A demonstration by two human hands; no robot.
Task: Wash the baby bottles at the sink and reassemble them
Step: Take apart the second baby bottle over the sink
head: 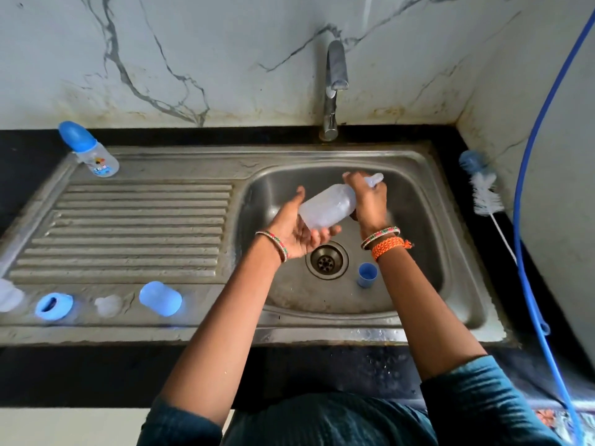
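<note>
Over the sink basin point(428, 201) I hold a clear baby bottle point(325, 209) lying on its side. My left hand point(297, 231) cups its base from below, fingers curled round it. My right hand point(368, 201) grips the bottle's neck, and a clear teat point(375, 180) sticks out past my fingers. A blue cap point(367, 275) lies in the basin beside the drain point(326, 260). On the drainboard's front edge lie a blue dome cap point(160, 298), a clear teat point(108, 305), a blue screw ring point(54, 305) and another clear piece point(9, 296).
An assembled bottle with a blue cap point(88, 149) stands at the drainboard's back left corner. The tap point(335, 88) rises behind the basin with no water running. A bottle brush point(483, 191) lies on the black counter at the right, next to a blue hose point(528, 175).
</note>
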